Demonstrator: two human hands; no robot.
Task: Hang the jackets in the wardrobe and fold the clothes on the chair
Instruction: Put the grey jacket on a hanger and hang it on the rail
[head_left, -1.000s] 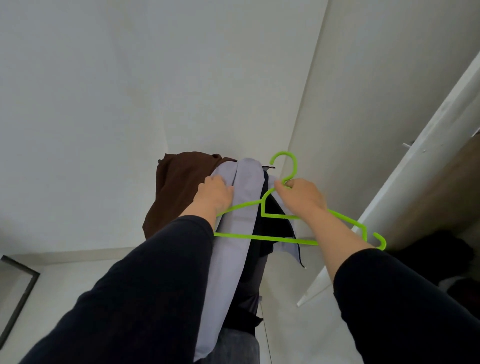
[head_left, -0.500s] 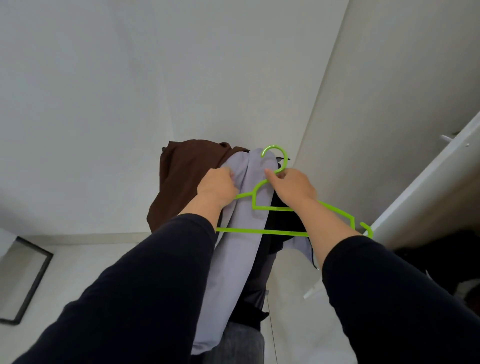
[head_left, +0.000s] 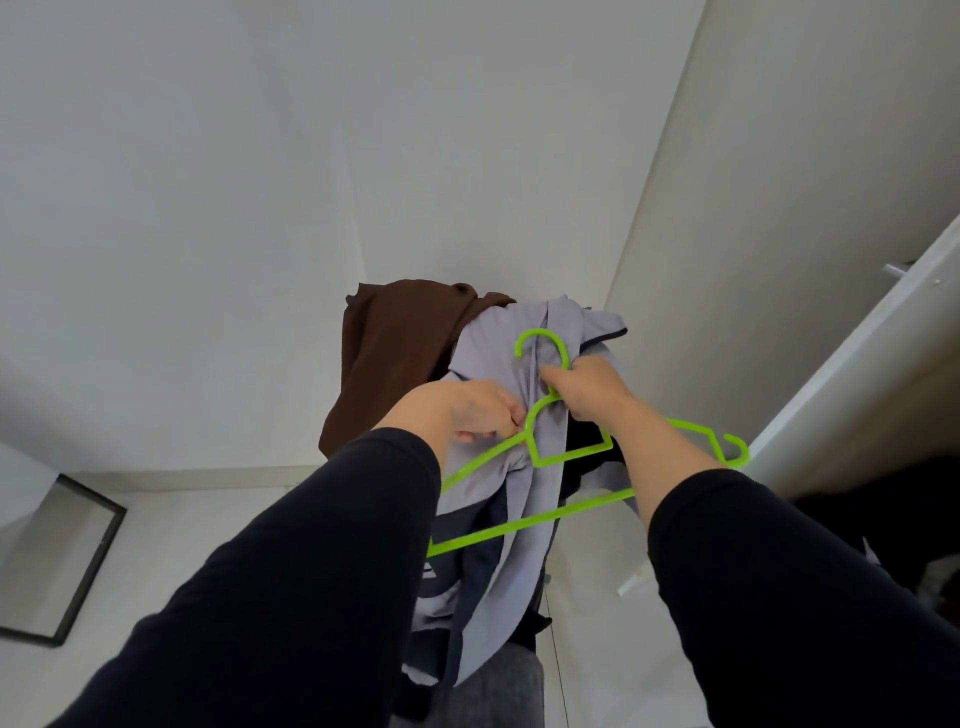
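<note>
Head view: hands and clothes seen from above, in front of a pale wall corner.
Left hand (head_left: 470, 410): fingers curled and pinching a fold of the lavender jacket (head_left: 511, 545), just beside the left shoulder of the green hanger (head_left: 545, 457).
Right hand (head_left: 587, 389): fingers clamped round the hanger's neck, just under its hook, and pressed against the jacket cloth.
Green hanger: held tilted, its left end lower and nearer, its right end up toward the wardrobe door (head_left: 852, 384); it lies in front of the jacket, and neither arm looks to be inside a sleeve or shoulder.
Lavender jacket: bunched at the top between the two hands, hanging long and loose below them, with a dark lining or trim showing in its folds.
Brown garment (head_left: 400, 358): draped at the far left of the jacket, touching it; what it rests on is hidden.
Wardrobe: at the right, door open; only dark shapes show in the part visible, too dim to name.
Floor, left: a dark-framed panel (head_left: 62, 561) leaning or lying by the wall.
Progress, as a judgement: early. The jacket is not yet on its hanger, nothing is seen hung, and no folded pile is in sight; the brown garment waits untouched.
</note>
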